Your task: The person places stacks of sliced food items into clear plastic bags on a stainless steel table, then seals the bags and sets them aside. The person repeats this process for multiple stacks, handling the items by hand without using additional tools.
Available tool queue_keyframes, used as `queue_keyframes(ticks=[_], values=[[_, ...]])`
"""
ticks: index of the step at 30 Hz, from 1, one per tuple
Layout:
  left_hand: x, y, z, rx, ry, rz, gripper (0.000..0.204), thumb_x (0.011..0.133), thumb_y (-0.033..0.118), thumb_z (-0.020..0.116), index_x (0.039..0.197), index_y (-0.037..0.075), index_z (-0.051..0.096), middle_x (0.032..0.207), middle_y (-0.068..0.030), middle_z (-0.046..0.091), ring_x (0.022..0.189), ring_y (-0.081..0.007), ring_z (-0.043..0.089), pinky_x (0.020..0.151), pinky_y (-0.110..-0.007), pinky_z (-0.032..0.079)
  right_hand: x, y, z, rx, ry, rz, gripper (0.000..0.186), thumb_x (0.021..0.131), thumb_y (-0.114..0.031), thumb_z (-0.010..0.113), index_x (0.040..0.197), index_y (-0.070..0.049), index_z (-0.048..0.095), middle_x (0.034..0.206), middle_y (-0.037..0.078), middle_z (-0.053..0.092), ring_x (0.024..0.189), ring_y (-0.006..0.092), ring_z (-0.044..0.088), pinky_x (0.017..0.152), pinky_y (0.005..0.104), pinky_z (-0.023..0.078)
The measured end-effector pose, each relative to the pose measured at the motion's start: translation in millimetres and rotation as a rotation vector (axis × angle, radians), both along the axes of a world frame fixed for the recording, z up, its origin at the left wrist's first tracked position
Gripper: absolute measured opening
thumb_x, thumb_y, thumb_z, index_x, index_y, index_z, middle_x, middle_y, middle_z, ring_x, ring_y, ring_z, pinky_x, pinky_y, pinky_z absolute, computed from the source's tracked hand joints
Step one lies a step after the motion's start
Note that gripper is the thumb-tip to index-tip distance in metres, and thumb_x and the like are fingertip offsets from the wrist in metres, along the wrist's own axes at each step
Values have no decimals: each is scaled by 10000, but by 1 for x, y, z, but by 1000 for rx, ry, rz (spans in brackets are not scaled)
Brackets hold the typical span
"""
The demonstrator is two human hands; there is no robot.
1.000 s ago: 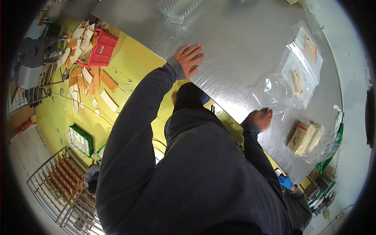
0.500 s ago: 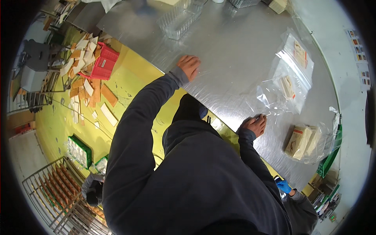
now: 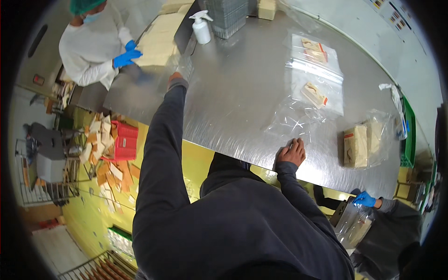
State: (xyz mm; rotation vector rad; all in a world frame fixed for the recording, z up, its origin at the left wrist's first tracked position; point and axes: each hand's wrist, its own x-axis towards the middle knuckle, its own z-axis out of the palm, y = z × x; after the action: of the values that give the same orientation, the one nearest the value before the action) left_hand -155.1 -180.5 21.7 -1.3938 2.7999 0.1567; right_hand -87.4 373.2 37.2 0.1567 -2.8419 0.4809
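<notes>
My left hand [image 3: 175, 76] reaches out to the far left of the steel table. It is at the near end of a clear plastic tray [image 3: 185, 66]. Blur hides its fingers, so I cannot see whether they grip the tray. My right hand [image 3: 292, 151] lies palm down near the table's front edge, fingers spread, holding nothing. Just beyond it are a crumpled clear film [image 3: 294, 123] and a flat clear bag [image 3: 331, 100] with a printed card [image 3: 314, 95]. To its right stands a pale block-shaped pack [image 3: 355, 147] in clear plastic.
At the far left, a co-worker's blue-gloved hands [image 3: 126, 57] touch stacked cream-coloured slabs [image 3: 161, 39]. A white spray bottle [image 3: 201, 30] stands before stacked clear trays [image 3: 227, 18]. Another person's blue-gloved hand [image 3: 365, 199] holds a clear bag at lower right. A red crate [image 3: 125, 141] sits on the floor.
The view has turned left, bringing the co-worker and spray bottle into sight. My left arm has stretched forward to the clear tray. My right hand stays on the table, its fingers more spread.
</notes>
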Motion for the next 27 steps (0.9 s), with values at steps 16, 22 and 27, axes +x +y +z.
queue_keyframes(ticks=[16,22,27], values=[[26,87,156,-95,251,-225,242,783,303,598,806,63,613,782,-146,628,778,-309,617,661,-379,473,-2,5,2,-35,-54,-57,430,752,-161,488,1167,-47,468,1302,118,406,1245,254,337,1006,413,235],[52,60,203,-174,619,-308,204,785,265,606,759,62,606,712,-141,616,659,-297,601,569,-375,444,-1,4,8,-36,-89,-34,464,759,-176,487,1192,-13,438,1299,151,388,1262,267,312,1019,434,225],[67,49,216,-264,609,-155,183,806,249,570,779,73,612,728,-149,622,703,-316,610,601,-397,458,-2,4,10,-27,-85,-46,457,757,-170,488,1186,-16,439,1288,154,397,1260,270,314,1015,438,230]])
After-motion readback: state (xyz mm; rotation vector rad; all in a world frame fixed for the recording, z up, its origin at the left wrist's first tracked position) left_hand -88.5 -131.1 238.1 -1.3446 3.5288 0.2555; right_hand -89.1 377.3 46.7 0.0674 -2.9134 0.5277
